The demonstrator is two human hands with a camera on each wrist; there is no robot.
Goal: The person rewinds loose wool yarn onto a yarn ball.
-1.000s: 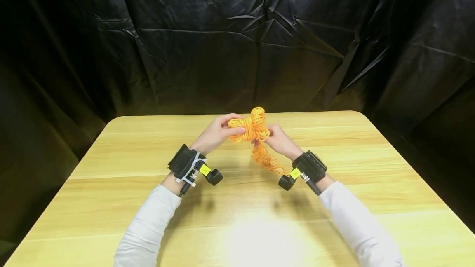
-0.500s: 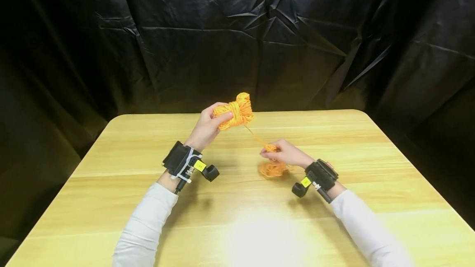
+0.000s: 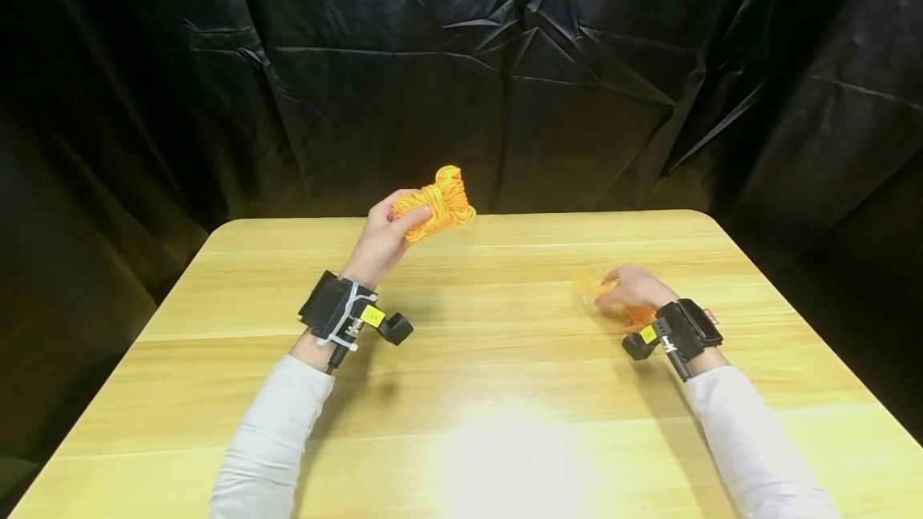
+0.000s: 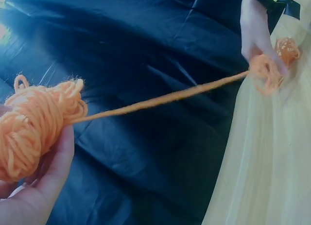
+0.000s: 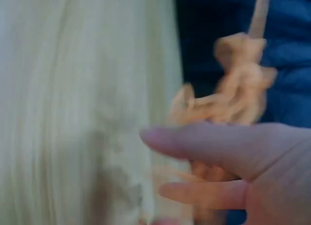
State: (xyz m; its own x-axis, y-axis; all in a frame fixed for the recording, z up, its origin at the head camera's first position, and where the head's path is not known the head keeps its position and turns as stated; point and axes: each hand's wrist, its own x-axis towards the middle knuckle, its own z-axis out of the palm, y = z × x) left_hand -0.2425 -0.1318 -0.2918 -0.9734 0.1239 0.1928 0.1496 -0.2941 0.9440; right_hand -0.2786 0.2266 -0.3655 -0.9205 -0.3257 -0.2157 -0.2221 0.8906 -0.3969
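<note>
My left hand (image 3: 380, 237) grips a wound bundle of orange yarn (image 3: 437, 205), raised toward the back of the table, with the thumb across its wrapped middle. From that bundle a strand of yarn (image 4: 160, 99) runs taut to my right hand (image 3: 634, 287). In the right hand is a loose, tangled clump of the same yarn (image 5: 238, 84), held between thumb and fingers. Part of the clump hangs below the hand, and motion blurs it in the right wrist view.
The light wooden table (image 3: 505, 359) has rounded far corners. Behind it hangs a creased black sheet (image 3: 404, 86). Each wrist wears a black strap with a small camera (image 3: 395, 328) on it.
My right hand has pulled away to the right with the loose clump, drawing out the strand. The left hand has moved a little left and up with the bundle.
</note>
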